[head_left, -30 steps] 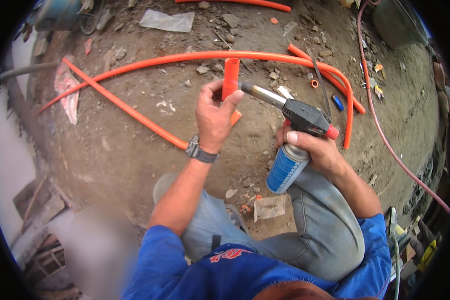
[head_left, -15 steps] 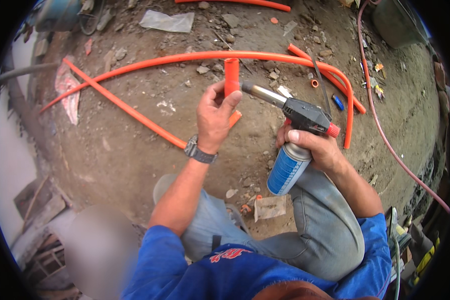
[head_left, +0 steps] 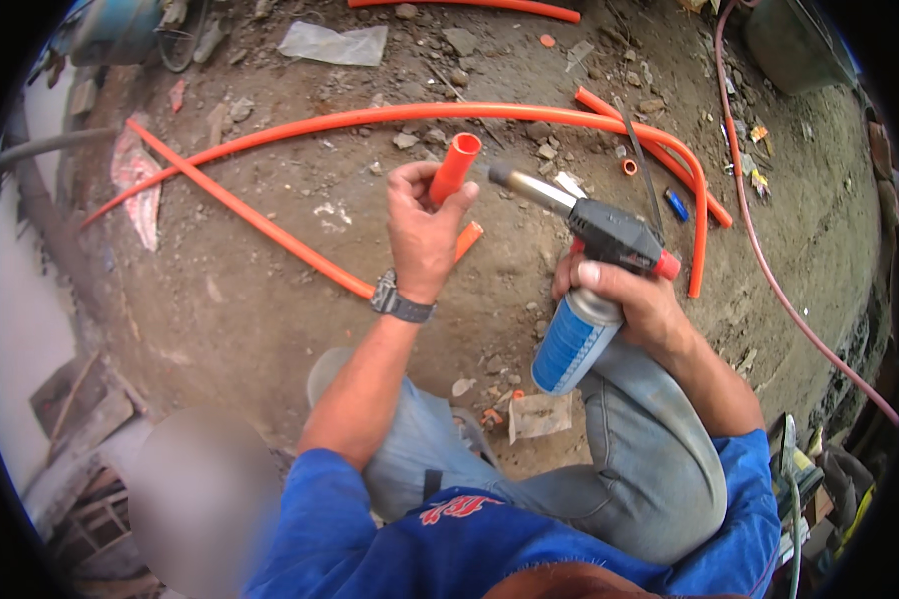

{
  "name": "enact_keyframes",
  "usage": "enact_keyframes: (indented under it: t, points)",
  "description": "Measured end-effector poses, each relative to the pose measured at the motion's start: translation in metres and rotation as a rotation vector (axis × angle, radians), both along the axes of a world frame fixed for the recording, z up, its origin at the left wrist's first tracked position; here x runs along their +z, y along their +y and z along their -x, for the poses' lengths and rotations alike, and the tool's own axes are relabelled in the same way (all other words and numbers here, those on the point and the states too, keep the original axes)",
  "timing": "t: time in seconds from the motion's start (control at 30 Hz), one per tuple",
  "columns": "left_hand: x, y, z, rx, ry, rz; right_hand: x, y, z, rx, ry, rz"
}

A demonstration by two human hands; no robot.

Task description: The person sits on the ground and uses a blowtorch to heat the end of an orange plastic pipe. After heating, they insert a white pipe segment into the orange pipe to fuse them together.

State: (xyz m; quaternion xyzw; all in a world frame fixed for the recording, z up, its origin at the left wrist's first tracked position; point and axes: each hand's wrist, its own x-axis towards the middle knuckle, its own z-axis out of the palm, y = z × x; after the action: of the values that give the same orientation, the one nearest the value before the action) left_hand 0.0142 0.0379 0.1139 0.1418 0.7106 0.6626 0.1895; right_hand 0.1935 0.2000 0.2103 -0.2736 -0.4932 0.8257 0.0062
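My left hand (head_left: 425,225), with a watch at the wrist, grips a short orange tube (head_left: 453,168) whose open top tilts a little to the right. My right hand (head_left: 619,295) is wrapped round a gas torch (head_left: 609,232) with a black head, red knob and blue-and-silver canister (head_left: 569,349). The torch's metal nozzle (head_left: 534,190) points left at the tube, with a small gap between them. I cannot make out a flame. Behind the tube, long orange pipes (head_left: 340,118) cross the dirt, and a short orange ring (head_left: 628,168) lies near a blue lighter-like object (head_left: 677,205).
A pink hose (head_left: 769,280) runs along the right, near a dark tub (head_left: 797,45). A translucent plastic scrap (head_left: 332,42) lies among stones. My bent knee (head_left: 649,449) is below the torch. A pale slab (head_left: 20,290) and broken boards (head_left: 80,399) border the left.
The tube's top has dropped and tipped right, toward the camera, and a gap has opened between it and the nozzle. My right hand and the torch have barely moved.
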Motion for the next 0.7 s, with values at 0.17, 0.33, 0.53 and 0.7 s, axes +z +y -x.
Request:
enact_keyframes:
  t: [0.17,0.33,0.53,0.7]
  points:
    - [-0.005,0.0,0.001,-0.038,0.004,0.002,-0.005,0.007,0.001,-0.016,-0.109,0.0]
    - [-0.005,0.001,0.001,-0.044,0.034,-0.065,0.001,0.006,-0.004,0.016,-0.064,-0.012]
    - [-0.01,-0.004,0.011,-0.037,0.092,-0.088,0.002,0.01,-0.01,0.101,-0.001,-0.031]
    - [-0.006,-0.002,0.011,-0.053,0.039,-0.142,0.0,0.011,0.0,0.044,-0.092,-0.025]
